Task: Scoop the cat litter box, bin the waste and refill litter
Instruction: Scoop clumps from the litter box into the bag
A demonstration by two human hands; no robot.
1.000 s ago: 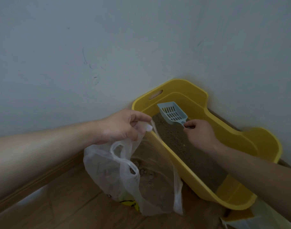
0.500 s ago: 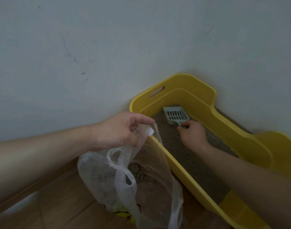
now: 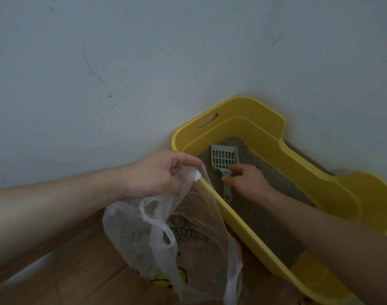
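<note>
A yellow litter box [image 3: 320, 186] with grey litter [image 3: 249, 208] sits in the wall corner. A pale blue slotted scoop [image 3: 223, 159] lies on the litter at the far end, its handle pointing toward me. My right hand [image 3: 247, 181] is inside the box, thumb and fingertips curled over the upper part of the handle; the handle's lower end shows free. My left hand [image 3: 157, 175] pinches the rim of a clear plastic bag [image 3: 188, 245] and holds it up against the box's near-left wall. Grey clumps [image 3: 181, 230] lie in the bag.
The box stands against grey walls on two sides. Wooden floor [image 3: 82, 271] lies under and left of the bag. A yellow printed mark [image 3: 164, 282] shows through the bag's bottom.
The scoop has come down from a raised tilt to lie flat on the litter. My right hand has slid off most of the handle. The bag hand has stayed in place.
</note>
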